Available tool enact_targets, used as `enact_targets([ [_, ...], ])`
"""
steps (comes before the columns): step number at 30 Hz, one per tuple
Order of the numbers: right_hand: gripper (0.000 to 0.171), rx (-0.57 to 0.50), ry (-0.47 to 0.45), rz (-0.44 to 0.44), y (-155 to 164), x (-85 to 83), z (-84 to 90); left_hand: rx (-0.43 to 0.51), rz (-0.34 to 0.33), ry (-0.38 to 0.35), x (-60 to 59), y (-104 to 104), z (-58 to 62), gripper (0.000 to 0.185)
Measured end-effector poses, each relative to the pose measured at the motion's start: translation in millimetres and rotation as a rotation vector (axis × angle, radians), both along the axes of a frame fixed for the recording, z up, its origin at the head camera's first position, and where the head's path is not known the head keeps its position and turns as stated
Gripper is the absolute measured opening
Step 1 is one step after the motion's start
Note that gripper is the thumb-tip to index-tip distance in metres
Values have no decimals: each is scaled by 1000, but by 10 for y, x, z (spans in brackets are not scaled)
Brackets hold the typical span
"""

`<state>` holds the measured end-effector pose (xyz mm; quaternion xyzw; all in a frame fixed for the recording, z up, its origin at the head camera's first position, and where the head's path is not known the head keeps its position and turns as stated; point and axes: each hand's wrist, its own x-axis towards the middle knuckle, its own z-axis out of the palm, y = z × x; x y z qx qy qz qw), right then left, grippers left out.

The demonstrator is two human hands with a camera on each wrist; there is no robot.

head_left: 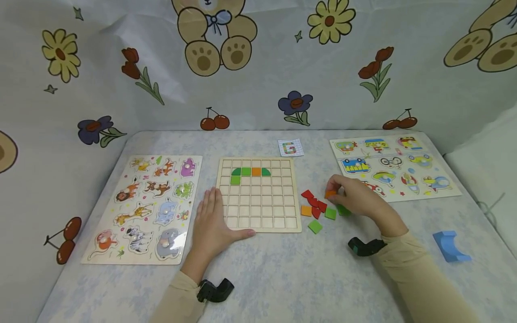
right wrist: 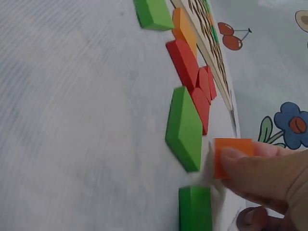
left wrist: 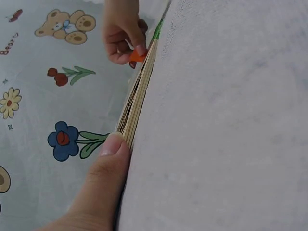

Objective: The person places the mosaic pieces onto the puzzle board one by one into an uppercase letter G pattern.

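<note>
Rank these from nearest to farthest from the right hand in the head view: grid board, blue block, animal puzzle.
From the right hand:
1. Grid board, just to its left.
2. Blue block, to its right, nearer the table's front edge.
3. Animal puzzle, far left.

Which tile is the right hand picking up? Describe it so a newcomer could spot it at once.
Start at the wooden grid board in the middle of the table, then look right to the pile of loose tiles. The orange square tile sits at the pile's far right, pinched in the right hand; it alone is lifted off the table.
</note>
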<state>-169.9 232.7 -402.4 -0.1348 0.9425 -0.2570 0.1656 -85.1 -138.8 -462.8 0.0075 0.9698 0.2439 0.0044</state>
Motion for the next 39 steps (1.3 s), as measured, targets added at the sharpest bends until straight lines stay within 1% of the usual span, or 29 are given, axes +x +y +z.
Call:
enact_targets([
  [4,18,-74,50,-59,-117,-56,-31,0,0,-4,-2,-2,-1,156],
  [8,19,-144,78,-75,-366,-113,-84,4,1,-4,-2,-4,-1,156],
  [13,19,-210,99,-42,-816,-162,-80,-1,5,-8,-3,-9,8,156],
  [18,18,-310,67,14,-1231,-213,-100,1,5,-26,-5,-8,19,156],
  [20,18,-332,59,43,-1386,-225,-116,2,2,-26,-4,-6,26,156],
  [25,17,-330,51,100,-1756,-223,-144,-10,-4,-10,3,0,34,155],
  [29,15,-313,48,117,-1979,-210,-161,-20,-7,0,2,2,31,154],
  [34,14,-287,69,129,-2144,-186,-177,-27,-12,11,4,-3,20,153],
  [39,13,-251,83,121,-2225,-180,-188,-29,-13,6,6,-9,20,152],
])
